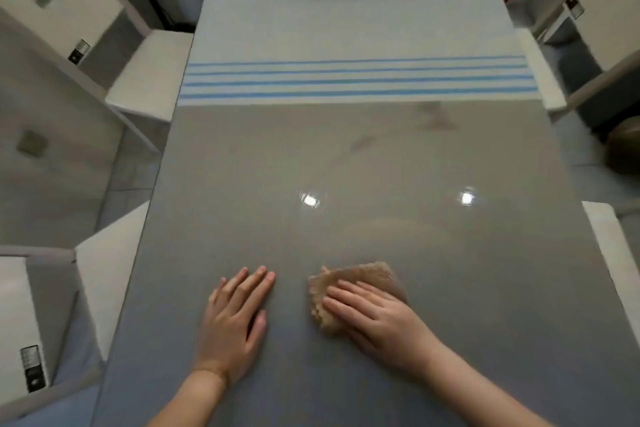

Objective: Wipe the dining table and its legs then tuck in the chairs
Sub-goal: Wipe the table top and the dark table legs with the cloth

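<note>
A long glossy grey dining table runs away from me down the middle of the view. My right hand lies flat with straight fingers on a tan textured cloth, pressing it onto the near part of the tabletop. My left hand rests palm down on the bare table to the left of the cloth, fingers straight and spread. A white cloth with blue stripes covers the far half of the table.
White chairs stand along both sides: two on the left and two on the right, their seats pulled out from the table edge. A dark round object sits on the floor at the right.
</note>
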